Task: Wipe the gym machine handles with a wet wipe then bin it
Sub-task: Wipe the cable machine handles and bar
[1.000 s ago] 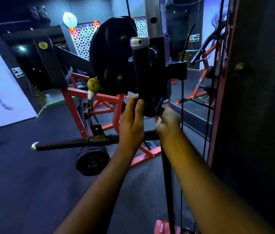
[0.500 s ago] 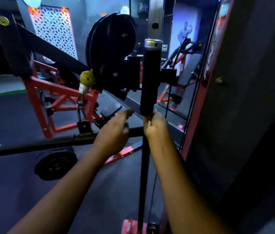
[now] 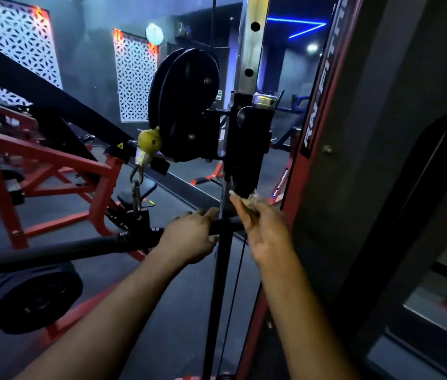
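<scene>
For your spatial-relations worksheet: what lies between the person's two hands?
In the head view, a thin black upright post and a black cable beside it run between the left hand and the right hand, which holds the wipe.

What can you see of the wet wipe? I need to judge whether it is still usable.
The wet wipe is a small, crumpled, pale wad that looks dingy in the dim light. The right hand pinches it at the fingertips, so only a scrap shows. It is held just below the upright black handle on the cable machine; whether it touches the handle cannot be told.
</scene>
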`<action>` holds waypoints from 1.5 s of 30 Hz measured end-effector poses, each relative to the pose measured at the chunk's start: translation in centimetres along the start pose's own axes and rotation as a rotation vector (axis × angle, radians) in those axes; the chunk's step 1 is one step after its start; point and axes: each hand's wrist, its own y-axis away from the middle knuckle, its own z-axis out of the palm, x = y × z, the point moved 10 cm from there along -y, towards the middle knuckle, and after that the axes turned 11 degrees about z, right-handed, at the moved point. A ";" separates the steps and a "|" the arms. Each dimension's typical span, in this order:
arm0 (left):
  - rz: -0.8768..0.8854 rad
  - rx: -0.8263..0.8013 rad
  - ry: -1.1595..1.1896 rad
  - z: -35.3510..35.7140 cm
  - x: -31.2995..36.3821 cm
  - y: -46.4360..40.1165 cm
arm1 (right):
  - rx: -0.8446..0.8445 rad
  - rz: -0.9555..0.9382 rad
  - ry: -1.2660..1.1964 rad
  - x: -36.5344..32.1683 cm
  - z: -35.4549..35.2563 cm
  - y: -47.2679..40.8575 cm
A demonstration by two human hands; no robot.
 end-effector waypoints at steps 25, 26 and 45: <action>0.170 -0.010 0.045 1.7 -0.1 3.0 | 0.034 -0.980 1.784 -0.7 2.8 3.0; 0.184 0.004 0.036 1.9 0.0 3.4 | 0.018 -0.907 1.792 -0.1 1.7 2.7; -0.419 0.648 1.259 9.7 -3.6 21.4 | -0.202 -0.728 1.528 14.1 -3.3 10.1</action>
